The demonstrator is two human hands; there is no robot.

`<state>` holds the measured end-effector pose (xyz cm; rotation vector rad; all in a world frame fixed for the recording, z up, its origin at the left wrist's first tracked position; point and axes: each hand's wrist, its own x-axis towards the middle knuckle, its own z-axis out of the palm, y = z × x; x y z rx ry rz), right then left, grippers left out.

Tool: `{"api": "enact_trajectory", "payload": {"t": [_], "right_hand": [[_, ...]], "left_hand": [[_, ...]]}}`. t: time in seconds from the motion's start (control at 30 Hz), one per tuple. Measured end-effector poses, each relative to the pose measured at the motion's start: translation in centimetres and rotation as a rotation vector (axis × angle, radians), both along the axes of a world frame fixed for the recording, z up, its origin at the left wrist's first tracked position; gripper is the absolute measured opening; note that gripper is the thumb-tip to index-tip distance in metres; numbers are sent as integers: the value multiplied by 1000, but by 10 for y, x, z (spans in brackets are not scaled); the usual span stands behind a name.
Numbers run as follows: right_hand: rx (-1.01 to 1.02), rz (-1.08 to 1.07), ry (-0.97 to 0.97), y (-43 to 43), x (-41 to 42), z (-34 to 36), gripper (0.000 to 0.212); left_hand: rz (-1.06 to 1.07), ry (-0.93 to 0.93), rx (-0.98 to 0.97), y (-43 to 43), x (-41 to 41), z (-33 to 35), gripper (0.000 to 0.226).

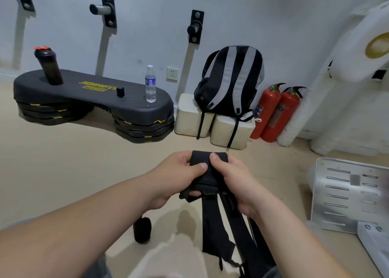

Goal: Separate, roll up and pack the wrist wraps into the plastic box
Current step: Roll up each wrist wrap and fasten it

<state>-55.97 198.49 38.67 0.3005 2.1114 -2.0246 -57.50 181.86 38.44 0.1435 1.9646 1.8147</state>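
Observation:
Both hands hold a black wrist wrap (207, 173) in mid-air at the centre of the view. My left hand (179, 172) grips its left side, thumb on top. My right hand (233, 178) grips its right side, index finger pressed on the top fold. Long black tails of wrap (212, 225) hang down from my hands towards my lap. A rolled-up black wrap (142, 229) lies on the floor below my left forearm. A clear plastic box (168, 256) shows faintly at the bottom centre, blurred.
A black step platform (94, 96) with a shaker bottle (49, 66) and a water bottle (150, 84) stands at the left. A striped backpack (229, 82) rests on white blocks; two red fire extinguishers (273, 113) stand beside them. A metal slotted panel (345, 193) lies at the right.

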Motion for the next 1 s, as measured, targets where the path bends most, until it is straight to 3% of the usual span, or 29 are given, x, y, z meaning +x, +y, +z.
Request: {"api": "enact_trajectory", "payload": {"t": [0.1, 0.2, 0.37, 0.43, 0.53, 0.57, 0.67, 0.83, 0.93, 1.0], "right_hand": [[75, 63, -5, 7, -8, -9, 31], [144, 130, -2, 17, -17, -17, 38], [-4, 204, -73, 31, -30, -22, 45], [-58, 227, -73, 33, -34, -19, 39], [-113, 197, -83, 33, -41, -22, 42], [-133, 182, -95, 33, -43, -23, 38], [-130, 155, -120, 32, -48, -26, 33], [-179, 138, -211, 31, -48, -24, 30], [-237, 125, -213, 39, -47, -19, 52], [-152, 58, -128, 46, -48, -20, 53]], "left_hand": [[-110, -6, -83, 5, -11, 5, 20], [-197, 82, -318, 5, -25, 9, 24], [-305, 142, -459, -2, -41, 19, 43], [-268, 212, -547, -6, -50, 18, 39], [-106, 311, -622, -12, -61, 15, 13], [-86, 357, -633, -14, -62, 13, 22], [-141, 504, -557, -12, -58, 6, 52], [-177, 702, -350, -2, -48, -12, 31], [-12, 574, -250, 0, -51, -5, 18], [70, 408, -108, 1, -52, 2, 15]]}}
